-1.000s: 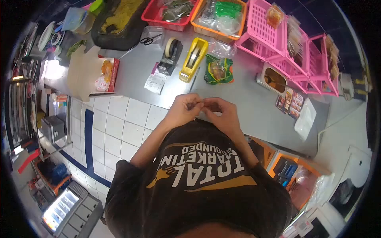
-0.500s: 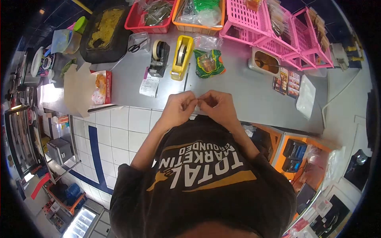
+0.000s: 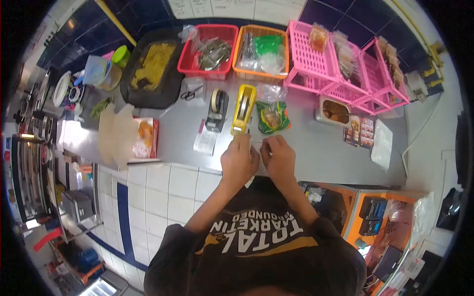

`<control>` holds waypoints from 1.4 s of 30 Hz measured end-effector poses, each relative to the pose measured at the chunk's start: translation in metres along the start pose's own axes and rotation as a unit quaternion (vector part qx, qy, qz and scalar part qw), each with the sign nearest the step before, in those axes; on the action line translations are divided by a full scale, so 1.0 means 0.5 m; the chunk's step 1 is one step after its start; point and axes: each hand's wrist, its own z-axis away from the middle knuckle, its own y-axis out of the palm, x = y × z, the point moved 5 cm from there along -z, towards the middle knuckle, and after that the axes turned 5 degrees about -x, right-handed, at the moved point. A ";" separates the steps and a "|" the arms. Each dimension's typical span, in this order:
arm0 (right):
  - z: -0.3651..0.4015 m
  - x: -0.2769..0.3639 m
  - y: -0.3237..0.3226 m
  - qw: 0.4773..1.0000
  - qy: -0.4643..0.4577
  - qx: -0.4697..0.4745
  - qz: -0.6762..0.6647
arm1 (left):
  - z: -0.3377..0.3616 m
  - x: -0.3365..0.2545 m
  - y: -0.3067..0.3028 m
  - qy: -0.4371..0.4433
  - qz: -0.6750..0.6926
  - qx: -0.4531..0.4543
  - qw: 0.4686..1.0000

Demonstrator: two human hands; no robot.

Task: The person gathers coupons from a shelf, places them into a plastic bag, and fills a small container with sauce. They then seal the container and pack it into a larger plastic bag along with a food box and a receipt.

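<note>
My left hand point(image 3: 240, 160) has its fingers closed at the near end of the yellow tape dispenser point(image 3: 236, 127). Beside it, my right hand point(image 3: 279, 157) has thumb and fingertips pinched together, just below a green and yellow packet point(image 3: 272, 119). A small gap separates the two hands. Whatever the fingertips hold is too small to make out. To the left of the yellow dispenser stands a black tape dispenser point(image 3: 214, 123) with a roll in it, and a printed receipt point(image 3: 204, 141) lies flat below that.
Along the back stand a red basket point(image 3: 207, 74), an orange basket point(image 3: 260, 75) and pink racks point(image 3: 312, 61) with packets. On the left are a dark pan point(image 3: 129, 91) and an opened box point(image 3: 114, 143) with food. A metal container point(image 3: 326, 117) sits to the right.
My hands have moved forward over the counter toward the yellow tape dispenser and drawn slightly apart; their fingertips were together before. The view has tilted up, showing more of the back wall.
</note>
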 end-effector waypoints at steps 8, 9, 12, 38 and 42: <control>-0.025 0.004 -0.050 0.991 -0.003 -0.126 -0.046 | -0.039 -0.011 0.003 0.110 0.121 -0.032 0.986; -0.027 0.006 -0.058 0.986 0.001 -0.152 -0.066 | -0.045 -0.021 0.008 0.087 0.136 -0.048 0.986; -0.028 -0.010 -0.066 0.958 0.066 -0.196 -0.200 | -0.056 -0.043 0.030 0.020 0.189 -0.090 0.978; -0.130 -0.398 -0.292 0.957 0.090 -0.164 -0.221 | -0.092 -0.339 0.377 -0.077 0.169 -0.104 0.977; -0.157 -0.396 -0.316 0.976 0.041 -0.199 -0.072 | -0.090 -0.359 0.397 0.013 0.072 -0.087 0.993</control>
